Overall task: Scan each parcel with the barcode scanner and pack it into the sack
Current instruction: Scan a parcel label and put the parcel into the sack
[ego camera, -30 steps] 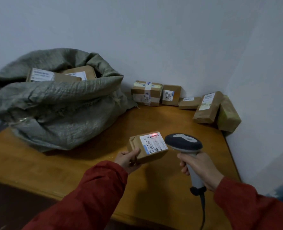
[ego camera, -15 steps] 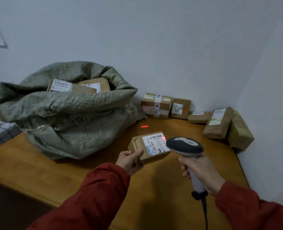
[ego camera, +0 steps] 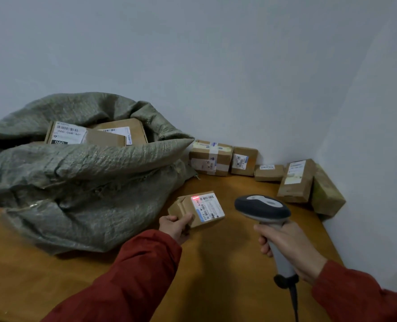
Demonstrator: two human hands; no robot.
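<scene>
Nearest the camera, the right hand has its fingers clenched round the grey handle of the barcode scanner. The scanner's dark head points left and slightly away, and its cable drops off the bottom edge.

Just to its left, low over the counter, the left hand grasps a small brown parcel by its near end. The thumb lies on top and the label is turned up toward the scanner. Whether the parcel touches the wood I cannot tell.

A red scan line falls on the label's far corner, beside the printed bars rather than plainly across them. The step in hand is therefore the scan of this parcel, and nothing shows whether it has read. The next move, I judge, calls for bringing the beam squarely over the barcode. The parcel then has to be lifted left over the folded lip of the sack.

The sack slumps on the counter's left side with its mouth open. Two boxes show at the top, so room at the opening looks tight. Farthest off, five more parcels line the wall into the corner, apparently waiting their turn.
</scene>
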